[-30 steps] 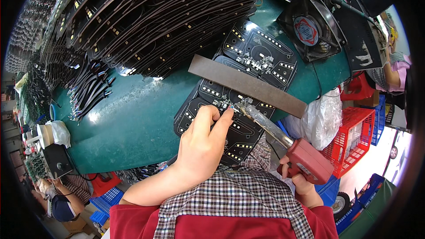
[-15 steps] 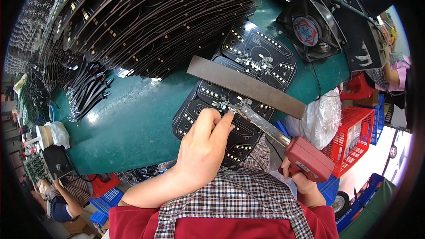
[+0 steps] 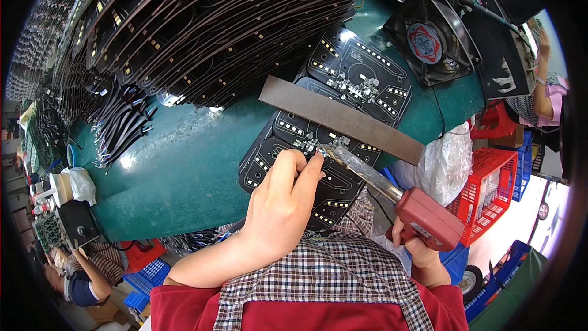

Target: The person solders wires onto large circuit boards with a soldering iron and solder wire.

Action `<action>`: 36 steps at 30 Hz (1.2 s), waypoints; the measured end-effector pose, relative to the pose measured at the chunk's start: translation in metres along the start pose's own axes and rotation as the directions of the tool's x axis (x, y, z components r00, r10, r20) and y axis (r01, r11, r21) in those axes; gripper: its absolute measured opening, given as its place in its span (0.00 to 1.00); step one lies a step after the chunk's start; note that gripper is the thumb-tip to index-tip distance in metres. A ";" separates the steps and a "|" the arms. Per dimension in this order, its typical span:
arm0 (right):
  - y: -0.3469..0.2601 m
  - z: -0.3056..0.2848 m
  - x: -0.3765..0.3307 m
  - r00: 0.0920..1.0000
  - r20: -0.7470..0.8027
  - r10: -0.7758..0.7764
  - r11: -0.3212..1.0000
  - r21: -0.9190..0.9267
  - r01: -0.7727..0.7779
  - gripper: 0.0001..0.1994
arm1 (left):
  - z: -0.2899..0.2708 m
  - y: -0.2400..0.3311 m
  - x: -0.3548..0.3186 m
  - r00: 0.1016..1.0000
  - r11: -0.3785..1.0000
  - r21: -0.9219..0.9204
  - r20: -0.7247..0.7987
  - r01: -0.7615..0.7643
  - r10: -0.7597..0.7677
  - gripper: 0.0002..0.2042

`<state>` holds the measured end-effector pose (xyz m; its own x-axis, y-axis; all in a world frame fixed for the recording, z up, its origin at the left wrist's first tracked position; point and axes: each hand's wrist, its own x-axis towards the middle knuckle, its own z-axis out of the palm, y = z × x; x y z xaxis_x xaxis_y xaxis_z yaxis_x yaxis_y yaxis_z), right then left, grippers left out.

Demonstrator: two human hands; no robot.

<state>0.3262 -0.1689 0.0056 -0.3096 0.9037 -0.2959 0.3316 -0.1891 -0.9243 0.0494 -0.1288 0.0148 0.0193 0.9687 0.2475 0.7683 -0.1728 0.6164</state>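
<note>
A black circuit board (image 3: 260, 162) with rows of small light chips lies in front of me, and another board (image 3: 331, 64) like it lies beyond. My left hand (image 3: 282, 199) rests over the nearer board, thumb and forefinger pinched at its middle. A tiny bluish-white bit shows at those fingertips, too small to name. My right hand (image 3: 419, 250) grips a red-handled soldering iron (image 3: 429, 219). The iron's metal shaft slants to the upper left, its tip close by the pinched fingers among small silvery parts on the board. A flat brown bar (image 3: 340, 116) lies across the boards.
A tall stack of similar boards (image 3: 214, 30) stands at the back left, with a bundle of black cables (image 3: 122, 129) beside it. A square fan (image 3: 429, 43) sits at the back right. Right of the green table (image 3: 177, 184) are a plastic bag (image 3: 438, 165) and a red crate (image 3: 487, 187).
The soldering iron's handle has shifted very slightly to the right. My left hand holds nearly the same place. At far right, another person's arm has risen.
</note>
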 end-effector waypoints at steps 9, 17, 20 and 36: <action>-0.021 -0.001 0.023 0.975 0.001 -0.221 0.933 -0.292 0.211 0.27 | -0.001 0.003 0.001 0.999 1.000 0.002 0.037 0.006 -0.006 0.15; -0.007 -0.002 0.005 0.997 -0.052 -0.048 0.997 0.057 0.051 0.29 | -0.005 0.003 0.002 0.998 0.999 0.034 0.067 0.004 -0.006 0.14; -0.007 0.000 0.004 0.991 -0.112 -0.068 0.994 0.078 0.077 0.30 | -0.003 0.004 0.001 0.998 0.998 0.063 0.065 -0.014 0.010 0.14; -0.019 0.004 0.006 0.999 -0.028 -0.016 0.986 0.163 0.021 0.26 | -0.002 0.006 -0.007 0.998 0.985 0.166 0.041 -0.043 0.037 0.17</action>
<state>0.3148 -0.1618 0.0205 -0.2896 0.9171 -0.2740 0.1756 -0.2305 -0.9571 0.0526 -0.1373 0.0178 0.0739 0.9682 0.2388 0.8621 -0.1824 0.4727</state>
